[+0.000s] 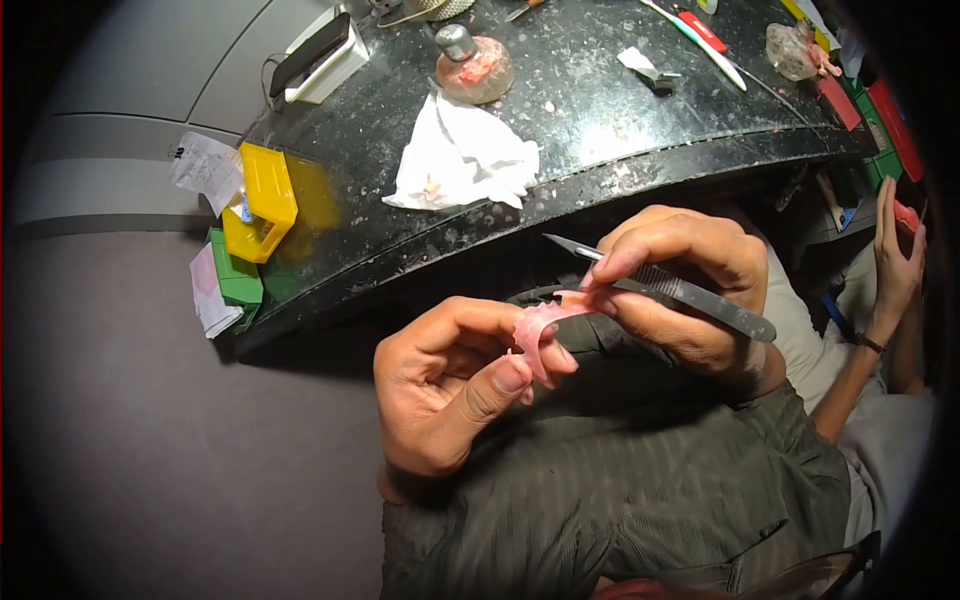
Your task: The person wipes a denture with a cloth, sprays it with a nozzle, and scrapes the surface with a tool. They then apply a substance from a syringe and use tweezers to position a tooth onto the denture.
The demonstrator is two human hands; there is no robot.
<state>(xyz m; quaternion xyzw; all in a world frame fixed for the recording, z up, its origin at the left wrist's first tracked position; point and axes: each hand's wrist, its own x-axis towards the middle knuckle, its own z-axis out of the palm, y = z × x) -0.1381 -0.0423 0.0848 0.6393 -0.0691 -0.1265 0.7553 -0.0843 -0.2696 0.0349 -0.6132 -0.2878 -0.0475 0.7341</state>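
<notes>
A thin, curved pink denture (540, 328) is pinched between the thumb and fingers of my left hand (440, 385). Its outline is wavy, with small pointed bits along the edge. My right hand (690, 270) is closed round a grey metal scalpel (690, 292) with a ridged, flat handle. The pointed blade sticks out to the left, above the denture and apart from it. Thumb and fingertip of my right hand also meet the denture's right end, partly covering it. Both hands are in front of the bench edge, over my dark green clothing.
On the dark, dusty bench (360, 200) are a crumpled white tissue (465, 155), a glass burner with metal cap (475, 72), a toothbrush (700, 45) and a white holder (330, 60). Yellow (265, 200) and green bins hang left. A co-worker's hand (900, 250) is at right.
</notes>
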